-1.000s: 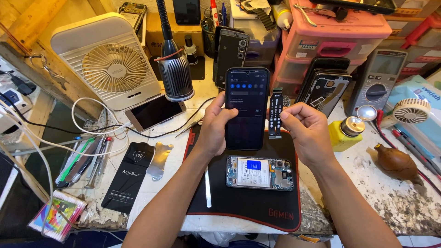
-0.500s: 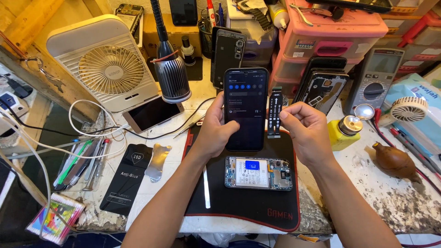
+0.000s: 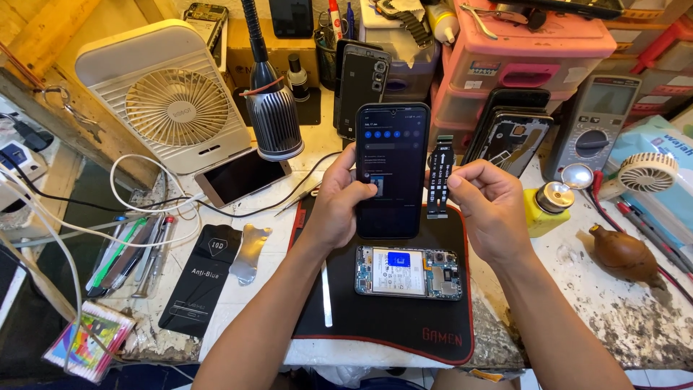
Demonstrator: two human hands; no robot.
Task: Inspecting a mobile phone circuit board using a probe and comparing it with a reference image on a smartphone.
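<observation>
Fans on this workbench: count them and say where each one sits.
2. A large white fan stands at the back left, beside the lamp; a small white fan lies at the right edge. Clutter may hide others.

A single head-worn camera looks steeply down, close over the cluttered workbench [image 3: 592,289] ahead.

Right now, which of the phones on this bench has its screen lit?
The phone held upright in the left hand; the others lie dark or opened.

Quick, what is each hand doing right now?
Left hand: closed around the lit phone screen.
Right hand: pinching the black flex cable.
</observation>
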